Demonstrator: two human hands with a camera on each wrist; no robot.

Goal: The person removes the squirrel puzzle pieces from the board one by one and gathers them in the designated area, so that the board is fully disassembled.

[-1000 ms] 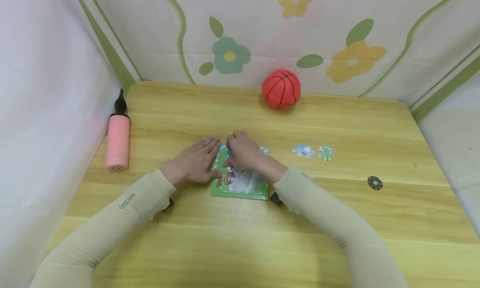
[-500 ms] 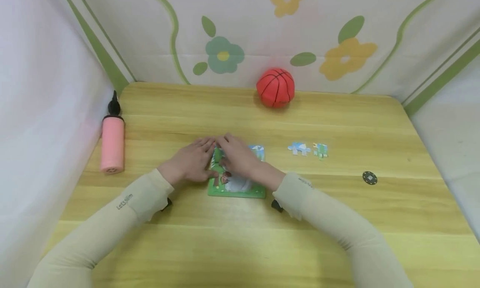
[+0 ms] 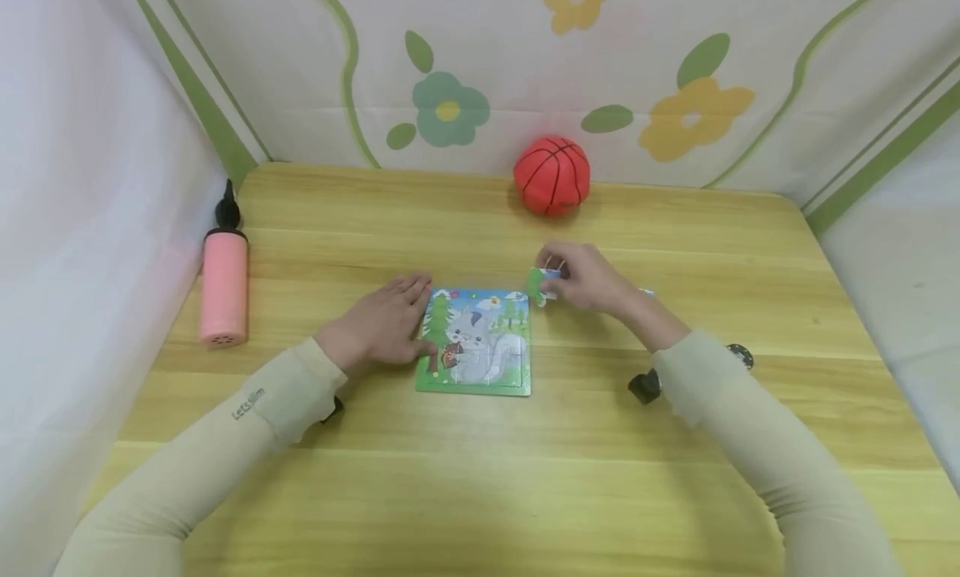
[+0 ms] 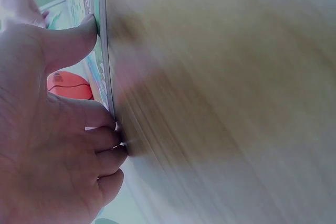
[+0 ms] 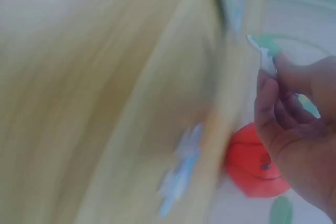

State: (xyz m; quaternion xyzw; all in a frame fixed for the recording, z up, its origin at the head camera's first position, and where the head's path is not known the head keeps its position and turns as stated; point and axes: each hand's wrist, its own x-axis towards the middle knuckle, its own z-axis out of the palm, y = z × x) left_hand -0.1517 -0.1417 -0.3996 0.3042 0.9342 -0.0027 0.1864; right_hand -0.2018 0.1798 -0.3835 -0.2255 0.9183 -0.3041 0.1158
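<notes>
A square jigsaw puzzle (image 3: 472,388) with a grey squirrel-like animal lies flat on the table in the head view. My left hand (image 3: 378,323) lies along its left side, fingers stretched forward and the thumb (image 4: 73,43) resting on its edge. Just right of the puzzle's upper right corner, my right hand (image 3: 588,281) pinches a green and blue puzzle piece (image 3: 536,283) between thumb and fingers, above the table. The right wrist view shows the held piece (image 5: 266,56) tilted. Beyond the right wrist, a sliver of a blue loose piece (image 3: 647,292) peeks out, mostly hidden.
A red toy basketball (image 3: 552,177) sits at the table's back edge. On the left stands or lies a pink hand pump (image 3: 225,287) with a black nozzle. A black round chip (image 3: 741,356) is partly covered by my right sleeve. Printed cloth hangs behind the table.
My right hand has left the puzzle's upper left part, moved right, and now pinches a piece. It uncovers the picture and hides most of the loose-piece area. My left hand stays put.
</notes>
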